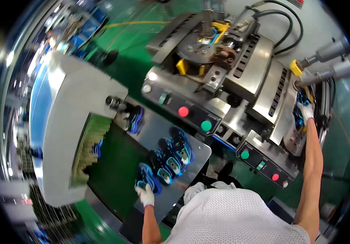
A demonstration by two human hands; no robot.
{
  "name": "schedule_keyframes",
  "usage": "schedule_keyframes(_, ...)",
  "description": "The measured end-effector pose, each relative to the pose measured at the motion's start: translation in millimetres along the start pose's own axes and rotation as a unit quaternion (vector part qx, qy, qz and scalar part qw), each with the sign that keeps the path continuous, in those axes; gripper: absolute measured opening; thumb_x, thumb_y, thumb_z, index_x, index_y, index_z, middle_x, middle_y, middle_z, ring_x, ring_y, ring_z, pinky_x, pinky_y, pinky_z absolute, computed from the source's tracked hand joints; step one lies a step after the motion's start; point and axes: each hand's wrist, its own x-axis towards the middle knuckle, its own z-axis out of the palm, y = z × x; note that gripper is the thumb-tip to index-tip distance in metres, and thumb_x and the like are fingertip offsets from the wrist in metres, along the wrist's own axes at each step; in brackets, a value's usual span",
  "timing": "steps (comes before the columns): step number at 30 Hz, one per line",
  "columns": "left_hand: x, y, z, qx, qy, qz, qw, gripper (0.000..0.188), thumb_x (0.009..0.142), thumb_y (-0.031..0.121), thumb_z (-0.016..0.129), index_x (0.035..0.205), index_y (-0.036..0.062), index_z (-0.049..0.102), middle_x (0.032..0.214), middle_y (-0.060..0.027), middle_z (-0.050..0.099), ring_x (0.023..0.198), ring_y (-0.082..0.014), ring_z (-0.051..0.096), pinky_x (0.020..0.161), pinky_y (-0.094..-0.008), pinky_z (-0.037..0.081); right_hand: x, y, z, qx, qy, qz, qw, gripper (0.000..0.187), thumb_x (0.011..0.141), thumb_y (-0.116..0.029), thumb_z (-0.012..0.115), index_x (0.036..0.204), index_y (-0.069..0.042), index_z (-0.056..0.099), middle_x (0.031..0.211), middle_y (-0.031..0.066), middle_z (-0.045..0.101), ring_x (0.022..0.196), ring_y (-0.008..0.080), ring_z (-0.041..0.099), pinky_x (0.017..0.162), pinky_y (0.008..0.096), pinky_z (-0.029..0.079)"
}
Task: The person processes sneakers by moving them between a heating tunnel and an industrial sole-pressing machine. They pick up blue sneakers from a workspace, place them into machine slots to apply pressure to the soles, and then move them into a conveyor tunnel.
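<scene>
- Hands are held wide apart, both covered by white gloves.
- Left hand [146, 196]: clamped on the near end of a blue shoe [145, 175], fingers and thumb wrapped over its edge.
- That shoe is located at the belt side of a grey metal table [201, 153], at the near end of a row.
- Row is completed by three dark shoes [170, 157] with bright blue trim, set close side by side.
- Right hand [306, 112]: placed at a blue-and-black shoe [300, 101] in the right station of a metal machine [246, 69]. Contact is seen at the fingers; whether it is gripped cannot be told.
- Right-station shoe is partly hidden by the hand; two grey cylinders [334, 74] are mounted just above it.
- Two control panels are fitted along the machine's front edge; a red button [183, 111] and a green button [206, 125] are carried on the left one.
- Another dark shoe [134, 120] is stood at the table's far end, beside a black knob [112, 101].
- Green belt [114, 173] is run out of a pale housing [67, 122]; its opening is hung with a yellowish strip curtain [89, 148].
</scene>
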Motion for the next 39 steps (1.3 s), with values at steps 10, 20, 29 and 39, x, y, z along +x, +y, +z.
schedule_keyframes(10,-40.6,5.9,76.6,0.033,0.012,-0.122,0.992,0.097,0.086,0.026,0.076,0.154,-0.0091,0.017,0.15,-0.0302,0.038,0.134,-0.0412,0.047,0.113,-0.045,0.038,-353.0,-121.5,132.2,-0.226,-0.159,-0.29,0.917,0.083,0.085,-0.01,0.068,0.155,0.006,0.027,0.162,0.0302,0.024,0.149,0.0447,0.028,0.124,0.0474,0.021)
schedule_keyframes(20,-30.4,0.6,77.9,-0.059,0.018,-0.108,0.992,0.094,0.087,0.025,0.074,0.157,-0.0029,0.018,0.151,-0.0281,0.04,0.136,-0.0412,0.047,0.115,-0.0436,0.036,-363.6,-72.7,132.4,-0.219,-0.238,-0.293,0.9,0.092,0.085,-0.016,0.076,0.159,-0.001,0.023,0.165,0.025,0.021,0.153,0.0403,0.022,0.124,0.044,0.022)
schedule_keyframes(29,-35.8,-0.9,89.1,-0.026,0.016,-0.135,0.99,0.096,0.086,0.024,0.073,0.157,-0.006,0.015,0.157,-0.0291,0.033,0.143,-0.0407,0.039,0.118,-0.0423,0.033,-425.1,-89.3,158.1,-0.117,-0.384,-0.261,0.878,0.08,0.089,-0.013,0.073,0.156,0.002,0.031,0.163,0.0237,0.029,0.147,0.0351,0.039,0.119,0.0402,0.034)
schedule_keyframes(39,-33.9,10.1,36.4,-0.138,-0.104,-0.073,0.982,0.091,0.077,0.028,0.085,0.146,-0.0014,0.034,0.134,-0.0274,0.052,0.126,-0.0418,0.053,0.107,-0.0467,0.044,-461.1,-69.4,234.8,-0.134,-0.415,-0.153,0.887,0.081,0.088,-0.019,0.075,0.154,0.001,0.034,0.152,0.0236,0.047,0.14,0.0333,0.049,0.114,0.0379,0.038)
